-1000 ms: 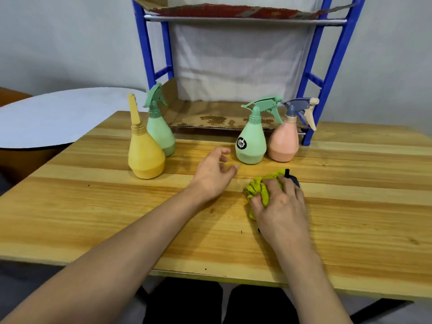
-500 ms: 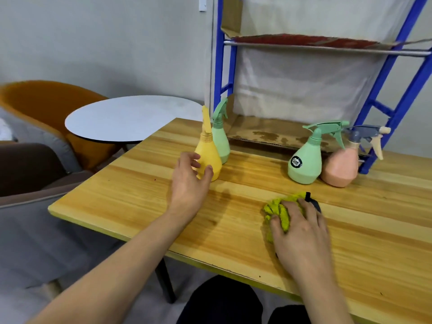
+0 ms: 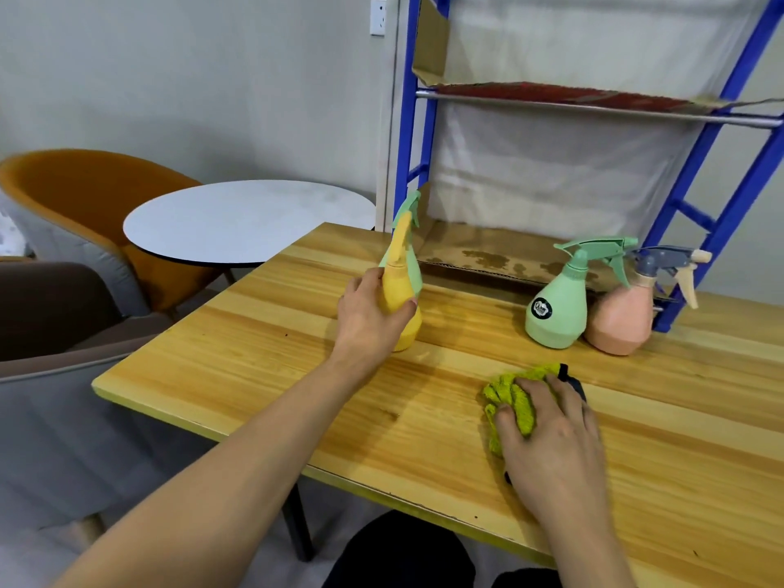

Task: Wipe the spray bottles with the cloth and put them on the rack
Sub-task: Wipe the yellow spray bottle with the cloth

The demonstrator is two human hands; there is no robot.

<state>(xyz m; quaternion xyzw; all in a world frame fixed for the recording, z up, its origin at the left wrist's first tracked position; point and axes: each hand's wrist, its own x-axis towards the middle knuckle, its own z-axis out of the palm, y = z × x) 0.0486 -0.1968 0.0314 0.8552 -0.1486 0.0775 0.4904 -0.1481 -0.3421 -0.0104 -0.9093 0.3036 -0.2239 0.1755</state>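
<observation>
We find our left hand [image 3: 368,316] gripping the pear-shaped yellow plastic spray bottle [image 3: 401,305]; our right hand [image 3: 551,435] clutches the crumpled lime-green cloth [image 3: 507,396]. Beyond it, the mint-green bottle's round black label [image 3: 543,308] is seemingly illegible.

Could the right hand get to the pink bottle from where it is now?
Probably yes. The right hand rests on the cloth, and only bare table lies between it and the pink bottle.

Second green bottle [image 3: 410,265] mostly hidden behind the yellow bottle [image 3: 401,299] — label unreadable.
</observation>
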